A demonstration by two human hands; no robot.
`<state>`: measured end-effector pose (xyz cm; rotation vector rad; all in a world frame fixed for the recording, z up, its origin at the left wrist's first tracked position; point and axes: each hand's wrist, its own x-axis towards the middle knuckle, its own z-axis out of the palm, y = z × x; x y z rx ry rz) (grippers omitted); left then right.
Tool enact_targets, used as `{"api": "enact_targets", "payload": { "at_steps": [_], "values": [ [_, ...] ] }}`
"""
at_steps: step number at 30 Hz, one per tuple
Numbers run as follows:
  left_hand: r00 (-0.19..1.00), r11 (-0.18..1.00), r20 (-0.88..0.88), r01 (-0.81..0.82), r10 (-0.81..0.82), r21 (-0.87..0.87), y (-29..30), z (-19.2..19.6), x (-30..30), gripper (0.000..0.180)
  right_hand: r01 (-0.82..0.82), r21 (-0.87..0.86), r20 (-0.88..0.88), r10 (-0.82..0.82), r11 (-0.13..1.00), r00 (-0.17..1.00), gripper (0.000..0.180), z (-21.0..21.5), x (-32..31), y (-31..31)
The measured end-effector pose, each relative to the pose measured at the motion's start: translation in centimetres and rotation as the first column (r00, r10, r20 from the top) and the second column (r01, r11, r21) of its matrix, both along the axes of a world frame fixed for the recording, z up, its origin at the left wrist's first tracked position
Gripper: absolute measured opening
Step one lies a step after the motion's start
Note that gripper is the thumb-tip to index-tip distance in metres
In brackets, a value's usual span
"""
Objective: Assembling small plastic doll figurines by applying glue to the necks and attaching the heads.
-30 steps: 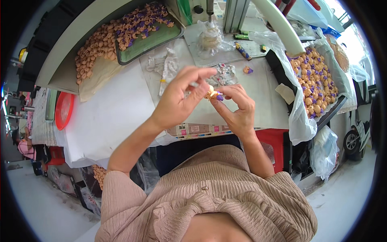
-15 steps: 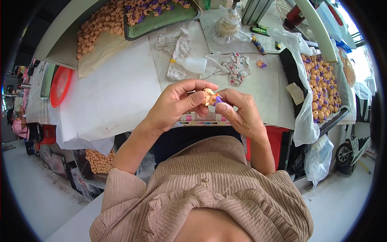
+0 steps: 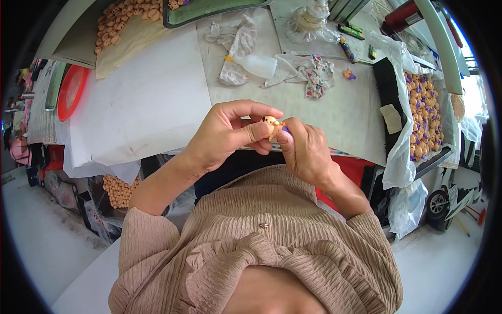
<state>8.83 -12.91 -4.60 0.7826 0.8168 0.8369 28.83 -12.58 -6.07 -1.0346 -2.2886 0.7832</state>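
Observation:
Above the near edge of the table I hold a small figurine (image 3: 271, 126), with a peach-coloured head and a purple lower part. My left hand (image 3: 222, 136) pinches the head end between thumb and fingers. On the purple end, the thumb and curled forefinger of my right hand (image 3: 308, 152) are closed, covering most of it. Beyond my hands, a loose figurine (image 3: 349, 74) in the same peach and purple lies on the table. A white squeeze bottle (image 3: 260, 66) with a yellow tip rests on its side between crumpled cloths (image 3: 319, 77).
To the right stands a plastic-lined tray (image 3: 433, 158) full of peach and purple figures. Peach heads (image 3: 130, 15) are piled at the far left, beside a green tray (image 3: 219, 13). A red basin (image 3: 71, 94) leans at the left edge. Plastic-wrapped white objects (image 3: 311, 23) stand at the back.
My right hand has turned and closed further over the purple end, hiding more of it. My left hand keeps its pinch on the head. The whole view has shifted slightly.

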Motion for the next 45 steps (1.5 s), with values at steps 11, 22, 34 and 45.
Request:
{"api": "enact_targets", "payload": {
  "at_steps": [11,22,34,45],
  "values": [
    [0.999,0.991,0.018,0.038,-0.036,-0.127,-0.7,-2.8,-0.4,0.032,-0.029,-0.076,0.066,0.034,0.997,0.997,0.025,-2.7,0.1,-0.5],
    [0.998,0.985,0.059,0.040,-0.030,-0.168,-0.2,-3.7,-0.1,0.031,0.010,-0.096,0.083,-0.003,0.995,0.997,0.030,-3.5,0.0,-0.1],
    [0.994,0.977,0.105,0.023,0.000,-0.212,-0.1,-4.0,-0.9,0.029,-0.016,-0.137,0.108,0.031,0.990,0.994,0.025,-3.8,-0.3,0.7],
    [0.975,0.987,0.220,0.028,0.008,-0.160,-0.3,-3.7,-2.5,0.030,-0.061,-0.032,-0.008,0.060,0.998,0.998,0.022,-2.5,-1.7,1.3]
  ]
}}
